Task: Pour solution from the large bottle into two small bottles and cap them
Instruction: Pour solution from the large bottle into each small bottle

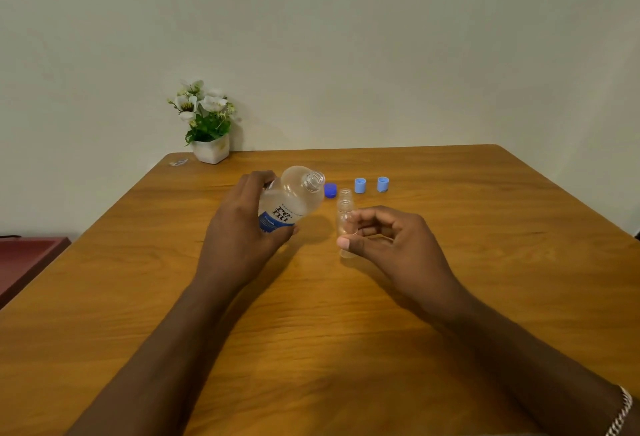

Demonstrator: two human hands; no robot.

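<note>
My left hand (pixel 242 221) grips the large clear bottle (pixel 294 196) with a blue and white label. The bottle is uncapped and tilted, its open mouth pointing right toward the small bottles. My right hand (pixel 388 238) holds a small clear bottle (pixel 344 224) upright between thumb and fingers, its mouth open. A second small clear bottle (pixel 345 194) stands just behind it on the table. A dark blue cap (pixel 330 189) lies behind the large bottle's mouth. Two light blue caps (pixel 360 185) (pixel 382 183) sit further right.
The wooden table (pixel 450 297) runs to a wall at the back. A white pot of artificial flowers (pixel 209 124) stands at the back left corner, with a small clear item (pixel 178 162) beside it. A red surface (pixel 27 259) lies off the left edge.
</note>
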